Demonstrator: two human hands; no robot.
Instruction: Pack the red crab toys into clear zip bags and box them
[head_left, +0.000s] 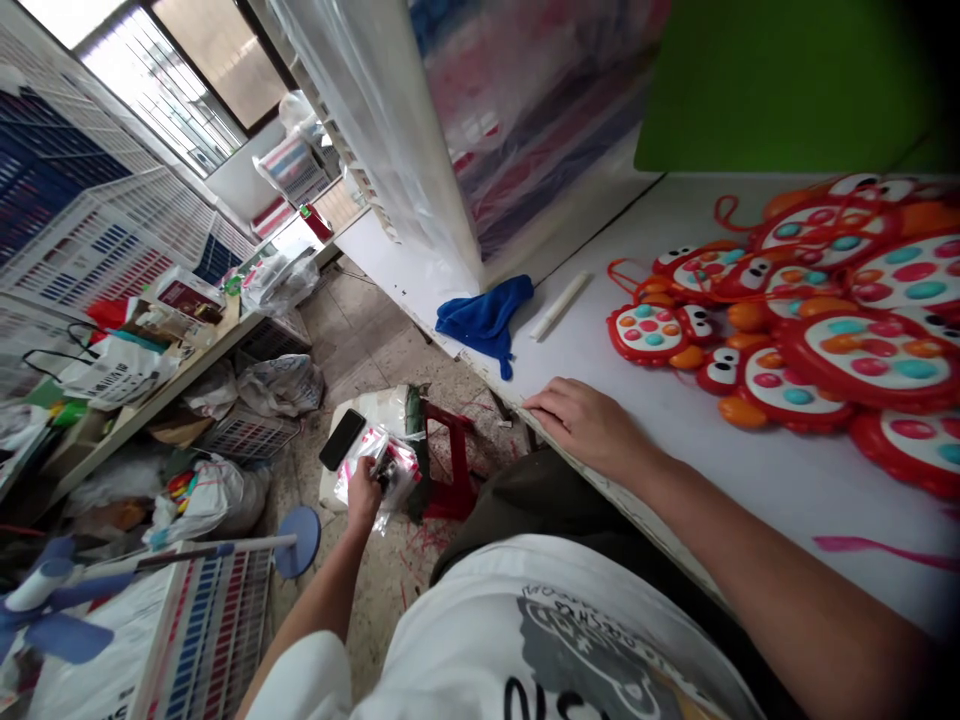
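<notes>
My left hand [364, 497] reaches down to a padded stool seat on my left. Its fingers are closed at a small dark object [386, 468] that I cannot make out, on top of clear plastic bags [405, 462] with pink edges. A black phone [343, 440] lies beside the bags on the seat. My right hand [577, 418] rests flat on the edge of the white table [570, 360], fingers stretched and holding nothing. Ahead of it lie a blue cloth [487, 312] and a white stick-like marker [559, 306]. Several red crab-shaped toys [862, 350] with coloured dots are piled to the right.
A plastic-wrapped crate [465, 200] and a green panel [795, 85] stand at the table's back. A red stool [450, 465] is beside my legs. Left are a cluttered shelf [172, 385], a blue-and-white fan [52, 600] and crates [217, 625]. A pink ribbon [862, 546] lies on the table.
</notes>
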